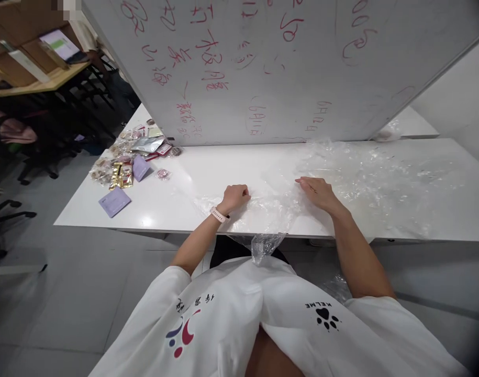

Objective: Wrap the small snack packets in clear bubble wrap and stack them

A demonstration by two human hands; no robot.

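A crinkled clear plastic sheet [270, 207] is spread over the front of the white table, and part of it hangs over the edge near my waist. My left hand [236, 197] is closed, fingers curled against the sheet's left part, a pale watch band on its wrist. To the right, my right hand [316, 192] rests on the sheet with its fingers stretched towards the left; its thumb is mostly hidden. More crumpled clear plastic [376, 183] covers the table's right half.
At the table's left end is a pile of small packets [123, 152], with a purple packet [114, 202] in front. A whiteboard [243, 68] with red writing stands along the back. Office chairs [31, 152] and another person's arm [90, 44] appear at far left.
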